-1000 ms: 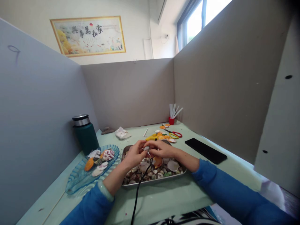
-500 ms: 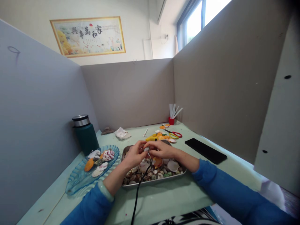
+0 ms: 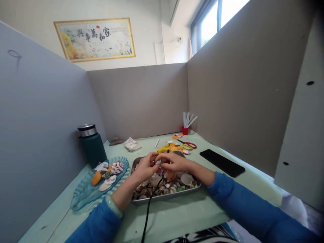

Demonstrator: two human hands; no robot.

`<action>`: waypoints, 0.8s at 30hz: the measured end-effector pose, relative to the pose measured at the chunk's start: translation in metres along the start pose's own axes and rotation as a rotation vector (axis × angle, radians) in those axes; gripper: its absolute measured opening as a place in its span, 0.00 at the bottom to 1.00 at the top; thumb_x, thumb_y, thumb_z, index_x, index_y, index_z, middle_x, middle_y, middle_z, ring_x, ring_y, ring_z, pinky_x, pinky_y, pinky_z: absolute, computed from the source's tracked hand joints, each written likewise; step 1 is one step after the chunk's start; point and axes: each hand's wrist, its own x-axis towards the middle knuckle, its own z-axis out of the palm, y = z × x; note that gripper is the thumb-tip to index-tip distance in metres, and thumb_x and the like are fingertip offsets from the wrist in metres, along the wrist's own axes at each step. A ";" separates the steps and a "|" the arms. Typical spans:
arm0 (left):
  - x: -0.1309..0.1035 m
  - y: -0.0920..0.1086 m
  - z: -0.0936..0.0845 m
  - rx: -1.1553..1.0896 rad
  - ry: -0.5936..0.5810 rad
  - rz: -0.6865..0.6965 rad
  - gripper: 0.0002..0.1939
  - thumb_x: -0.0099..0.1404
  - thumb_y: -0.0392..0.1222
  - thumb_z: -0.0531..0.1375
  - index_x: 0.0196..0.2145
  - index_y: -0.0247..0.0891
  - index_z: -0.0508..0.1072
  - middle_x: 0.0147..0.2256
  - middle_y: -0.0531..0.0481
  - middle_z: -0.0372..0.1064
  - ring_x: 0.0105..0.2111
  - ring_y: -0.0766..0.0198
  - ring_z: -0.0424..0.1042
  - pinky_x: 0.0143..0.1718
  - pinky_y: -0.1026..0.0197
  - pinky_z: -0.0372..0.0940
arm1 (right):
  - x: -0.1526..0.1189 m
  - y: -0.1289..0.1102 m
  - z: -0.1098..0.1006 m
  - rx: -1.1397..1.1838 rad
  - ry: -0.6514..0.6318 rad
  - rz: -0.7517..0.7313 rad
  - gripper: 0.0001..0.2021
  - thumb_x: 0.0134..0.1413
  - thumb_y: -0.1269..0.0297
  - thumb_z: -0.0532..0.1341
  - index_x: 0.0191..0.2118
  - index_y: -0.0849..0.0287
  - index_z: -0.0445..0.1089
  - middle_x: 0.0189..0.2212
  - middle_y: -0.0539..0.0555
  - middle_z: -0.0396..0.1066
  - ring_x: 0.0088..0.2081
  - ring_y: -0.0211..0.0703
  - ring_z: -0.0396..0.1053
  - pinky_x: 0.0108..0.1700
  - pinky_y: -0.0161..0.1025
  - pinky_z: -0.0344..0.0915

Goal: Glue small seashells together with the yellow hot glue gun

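My left hand (image 3: 147, 166) and my right hand (image 3: 174, 161) meet above a metal tray (image 3: 167, 199) filled with shells and small stones. Between the fingertips of both hands is a small greyish piece (image 3: 158, 162), probably a shell, partly covered by the fingers. Both hands are closed in a pinch around it. A black cord (image 3: 149, 211) runs from below the hands over the tray's front rim toward me. Just beyond my hands lies a yellow glue gun (image 3: 164, 149), among orange and white shells.
On the left stand a blue scalloped plate (image 3: 84, 195) with several shells and a dark green flask (image 3: 93, 148). Scissors (image 3: 188, 145) and a red cup (image 3: 185, 131) of white sticks are at the back. A black phone (image 3: 222, 163) lies right. Grey partitions (image 3: 141, 101) enclose the table.
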 end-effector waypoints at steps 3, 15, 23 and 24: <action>0.000 0.001 0.001 -0.001 0.004 -0.003 0.21 0.53 0.33 0.59 0.45 0.35 0.60 0.39 0.44 0.71 0.30 0.62 0.74 0.32 0.57 0.70 | 0.000 0.000 0.000 0.000 -0.011 0.016 0.16 0.49 0.76 0.54 0.45 0.61 0.64 0.20 0.45 0.65 0.21 0.31 0.59 0.25 0.27 0.55; -0.002 0.003 0.001 0.016 0.008 -0.016 0.21 0.53 0.33 0.59 0.45 0.35 0.61 0.38 0.44 0.71 0.27 0.64 0.73 0.31 0.58 0.69 | 0.000 -0.002 -0.001 -0.019 -0.008 0.013 0.15 0.49 0.75 0.53 0.45 0.61 0.65 0.20 0.45 0.65 0.20 0.31 0.58 0.24 0.28 0.54; -0.002 0.007 0.003 -0.039 0.021 -0.035 0.20 0.53 0.35 0.60 0.44 0.35 0.61 0.39 0.43 0.71 0.29 0.63 0.74 0.33 0.57 0.70 | 0.000 -0.001 -0.001 -0.043 0.015 0.003 0.15 0.49 0.75 0.53 0.44 0.61 0.65 0.19 0.44 0.60 0.20 0.31 0.55 0.23 0.27 0.51; -0.002 0.007 0.003 -0.037 0.020 -0.037 0.20 0.53 0.35 0.60 0.44 0.35 0.61 0.39 0.43 0.71 0.30 0.63 0.74 0.33 0.57 0.70 | 0.000 -0.001 -0.001 -0.045 0.017 0.005 0.15 0.49 0.76 0.53 0.44 0.61 0.65 0.18 0.44 0.60 0.20 0.31 0.55 0.23 0.27 0.51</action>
